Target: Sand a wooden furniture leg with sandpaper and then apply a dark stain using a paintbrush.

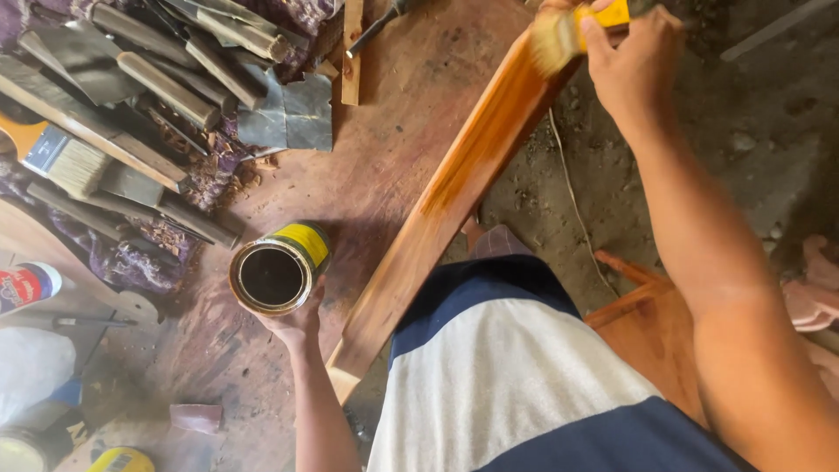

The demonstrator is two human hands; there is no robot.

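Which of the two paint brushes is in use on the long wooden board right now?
The yellow-handled brush in the right hand, bristles against the long wooden board. The other, wider brush lies untouched among the wooden pieces at left.

A reddish, stained floor was observed in daylight, giving way to rough grey ground at right. Wood shavings and a thin cord were noted on it.

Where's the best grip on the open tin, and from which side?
Around the tin's round side wall, low down, coming from below and behind, as the left hand does. The top is open with dark liquid inside, so a grip over the rim is out. It stands tilted, so wrap the fingers well round the wall.
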